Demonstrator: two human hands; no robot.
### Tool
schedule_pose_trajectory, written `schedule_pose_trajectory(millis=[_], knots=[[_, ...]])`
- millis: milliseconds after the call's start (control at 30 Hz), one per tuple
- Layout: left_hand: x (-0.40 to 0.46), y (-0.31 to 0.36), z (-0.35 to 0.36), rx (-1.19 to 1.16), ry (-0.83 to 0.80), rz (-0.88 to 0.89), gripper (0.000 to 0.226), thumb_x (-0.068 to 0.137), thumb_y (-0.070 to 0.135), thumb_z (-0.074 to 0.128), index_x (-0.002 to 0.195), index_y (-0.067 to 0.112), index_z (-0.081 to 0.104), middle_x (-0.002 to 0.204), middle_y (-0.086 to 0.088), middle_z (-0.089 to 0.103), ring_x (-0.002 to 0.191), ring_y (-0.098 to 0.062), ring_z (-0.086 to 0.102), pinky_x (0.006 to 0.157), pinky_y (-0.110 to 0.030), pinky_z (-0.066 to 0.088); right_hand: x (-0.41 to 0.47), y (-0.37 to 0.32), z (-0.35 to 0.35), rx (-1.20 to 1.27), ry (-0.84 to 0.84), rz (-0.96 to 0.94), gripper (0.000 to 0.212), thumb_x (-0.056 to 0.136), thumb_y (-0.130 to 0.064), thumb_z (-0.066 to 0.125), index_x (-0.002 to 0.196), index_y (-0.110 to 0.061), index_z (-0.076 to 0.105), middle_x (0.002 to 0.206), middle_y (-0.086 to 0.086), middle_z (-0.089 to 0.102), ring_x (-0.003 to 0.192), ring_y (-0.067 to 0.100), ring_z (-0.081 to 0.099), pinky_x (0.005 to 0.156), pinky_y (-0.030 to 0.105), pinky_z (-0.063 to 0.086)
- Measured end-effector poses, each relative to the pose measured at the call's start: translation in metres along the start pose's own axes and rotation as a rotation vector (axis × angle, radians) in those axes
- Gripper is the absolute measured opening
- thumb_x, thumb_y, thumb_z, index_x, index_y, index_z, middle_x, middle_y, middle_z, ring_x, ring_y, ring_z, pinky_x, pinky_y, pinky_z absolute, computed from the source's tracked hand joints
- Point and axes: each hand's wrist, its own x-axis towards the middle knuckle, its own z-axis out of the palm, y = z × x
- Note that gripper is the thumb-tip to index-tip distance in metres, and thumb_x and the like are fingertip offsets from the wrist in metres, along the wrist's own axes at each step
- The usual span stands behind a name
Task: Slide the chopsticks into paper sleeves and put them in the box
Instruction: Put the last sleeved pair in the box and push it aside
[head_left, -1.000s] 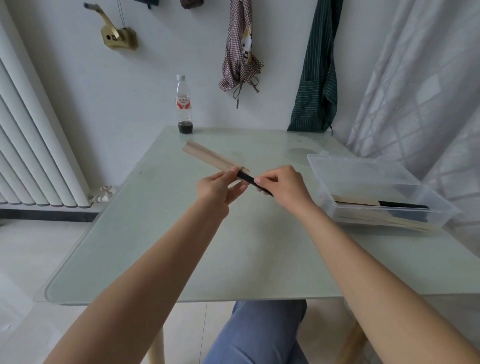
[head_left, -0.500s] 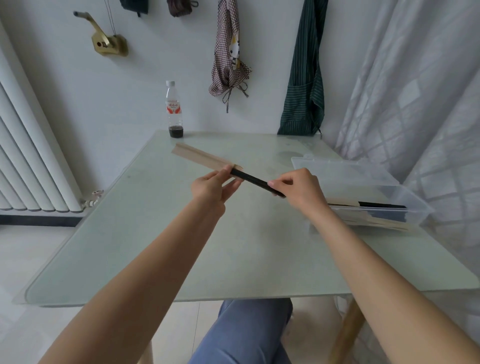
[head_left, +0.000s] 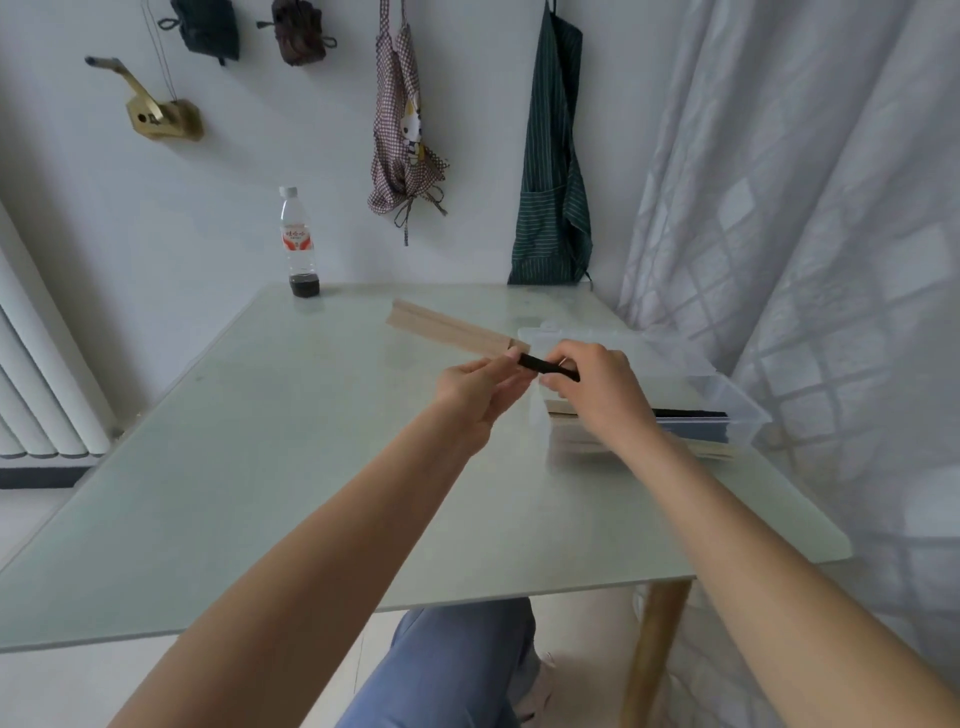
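The black chopsticks (head_left: 548, 365) are held in the air over the table, between my two hands and just in front of the box; only a short dark length shows, the rest sits inside the paper sleeve (head_left: 447, 328). My left hand (head_left: 480, 387) pinches the open mouth of the sleeve, thumb and fingers closed on it. My right hand (head_left: 597, 387) is closed on the exposed butt end of the chopsticks.

Risks, as I judge them:
- The sleeve is thin tan paper, flat and long, creased along its length. A crooked push could buckle it or split the mouth.
- I grip the sleeve only at its mouth, so the far end points unsupported toward the bottle (head_left: 298, 244); it may sag or twist and jam the tips.
- The sticks look smooth and rigid; if my pinch slackens they could slip back out.
- The box (head_left: 732, 397) is clear thin-walled plastic, shallow, and near the table's right edge. A careless drop-in could nudge it. Sleeved pairs already lie flat in it, so this pair should go in parallel to them or it will ride up.

The table (head_left: 249, 467) is frosted, pale green glass, hard and slick; a dropped pair would likely skid.
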Motion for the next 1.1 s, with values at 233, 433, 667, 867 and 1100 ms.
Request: schedule_pose_trajectory(millis=[233,433,667,867,1100], knots=[[0.006,-0.010,0.054,1.120,-0.105,0.427,0.018,0.092,0.009,0.055,0.103,0.002,0.068,0.095,-0.013,0.070,0.076,-0.020,0.066,0.069,-0.024,0.056,0.001,0.078,-0.055,-0.048,-0.071,0.142,0.002,0.087,-0.015,0.065,0.088,-0.015,0.065,0.073,0.002,0.061,0.061,0.013,0.052,0.051,0.021,0.033],[0.044,-0.022,0.068,1.843,-0.264,0.635,0.039,0.100,0.022,0.039,0.138,0.021,0.045,0.140,-0.002,0.046,0.127,-0.023,0.041,0.102,-0.038,0.037,0.014,0.130,-0.090,-0.146,-0.251,0.201,0.010,0.088,-0.008,0.061,0.096,-0.007,0.066,0.079,0.005,0.063,0.076,0.018,0.058,0.067,0.026,0.041],[0.065,-0.041,0.064,1.938,-0.391,0.326,0.035,0.098,0.030,0.039,0.130,0.026,0.053,0.131,-0.002,0.056,0.120,-0.024,0.051,0.095,-0.039,0.043,0.044,0.159,-0.084,-0.306,-0.396,0.189,0.012,0.085,-0.004,0.063,0.094,-0.009,0.070,0.086,0.006,0.062,0.082,0.017,0.053,0.058,0.014,0.033],[0.085,-0.031,0.060,1.736,-0.064,0.455,0.031,0.095,0.022,0.045,0.124,0.020,0.057,0.126,-0.004,0.055,0.114,-0.025,0.053,0.087,-0.036,0.045,0.055,0.158,-0.061,-0.205,-0.299,0.161,0.017,0.083,-0.017,0.069,0.100,-0.011,0.070,0.100,0.004,0.067,0.092,0.015,0.060,0.077,0.021,0.040],[0.116,-0.022,0.045,1.349,0.220,0.100,0.014,0.095,0.011,0.046,0.104,0.000,0.047,0.107,-0.014,0.046,0.100,-0.030,0.048,0.085,-0.036,0.043,0.063,0.151,-0.045,-0.302,-0.270,0.126,0.047,0.094,-0.032,0.052,0.139,-0.017,0.043,0.143,0.005,0.040,0.130,0.022,0.040,0.104,0.033,0.033]])
